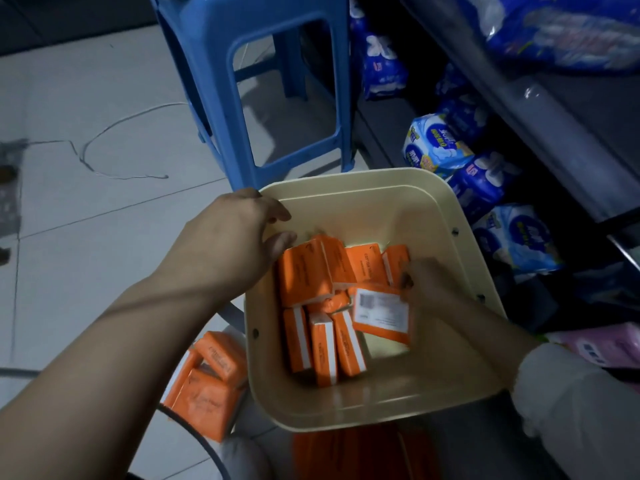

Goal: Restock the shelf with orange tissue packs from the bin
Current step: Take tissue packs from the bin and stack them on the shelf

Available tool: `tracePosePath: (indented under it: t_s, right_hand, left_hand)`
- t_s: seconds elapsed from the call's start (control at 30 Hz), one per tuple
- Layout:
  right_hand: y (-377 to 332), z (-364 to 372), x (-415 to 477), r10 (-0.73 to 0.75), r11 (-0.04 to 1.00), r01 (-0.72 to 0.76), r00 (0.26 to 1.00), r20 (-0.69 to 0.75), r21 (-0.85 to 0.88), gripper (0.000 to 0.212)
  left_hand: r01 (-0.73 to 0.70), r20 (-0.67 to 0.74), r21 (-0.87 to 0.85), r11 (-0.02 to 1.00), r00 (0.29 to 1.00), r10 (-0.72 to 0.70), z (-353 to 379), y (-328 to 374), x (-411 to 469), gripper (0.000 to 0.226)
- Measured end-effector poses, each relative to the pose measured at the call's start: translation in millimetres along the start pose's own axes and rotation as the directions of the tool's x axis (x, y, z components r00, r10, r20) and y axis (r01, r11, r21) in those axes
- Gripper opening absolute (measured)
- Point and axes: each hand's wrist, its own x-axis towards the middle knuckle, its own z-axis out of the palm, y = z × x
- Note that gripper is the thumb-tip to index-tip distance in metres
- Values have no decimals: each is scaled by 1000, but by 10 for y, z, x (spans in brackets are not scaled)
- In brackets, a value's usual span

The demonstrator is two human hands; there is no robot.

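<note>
Nothing legible — lettering on the orange tissue packs (304,271) is blurred.

The bin (450,216) is cream. The tissue packs (301,271) inside the bin are orange with white side strips; 1 shows a white barcode label (381,311). Beyond the bin, the stool (242,46) is blue. Right of the bin, the packages (436,143) are blue, white and yellow.
</note>
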Motion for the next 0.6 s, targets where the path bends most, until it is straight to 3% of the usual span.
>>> tracePosePath:
  t_s: [0.07, 0.13, 0.2, 0.27, 0.33, 0.4, 0.47, 0.6]
  right_hand:
    - [-180, -243, -52, -97, 957, 107, 994, -51, 269, 19]
    - [-422, -474, -189, -214, 845, 224, 974, -77, 485, 27]
    - [-670, -645, -356, -302, 700, 301, 946, -113, 647, 31]
    - [-829, -705, -442, -343, 581, 333, 928, -148, 743, 32]
    - [-939, -691, -443, -335, 503, 334, 926, -176, 797, 31]
    - [-998, -602, -364, -323, 456, 307, 932, -166, 835, 23]
    - [-974, -381, -184, -242, 451, 164, 969, -57, 877, 19]
    - [-832, 249, 226, -15, 691, -79, 992, 123, 719, 64]
  left_hand:
    - [-10, 38, -28, 1000, 999, 11, -1, 35, -5, 41]
    - [11, 137, -55, 998, 991, -3, 9, 74, -18, 58]
    - [81, 271, -120, 989, 961, -45, 5, 99, -31, 78]
    - [132, 336, -181, 975, 940, -65, -22, 90, -38, 83]
    - [147, 290, -214, 966, 954, -81, -86, 60, -43, 72]
    - [141, 149, -156, 978, 982, -117, -148, 21, -55, 61]
    - [180, -12, -113, 977, 983, -182, -199, -22, -73, 55]
    - [241, -125, -81, 967, 960, -250, -240, -99, -113, 54]
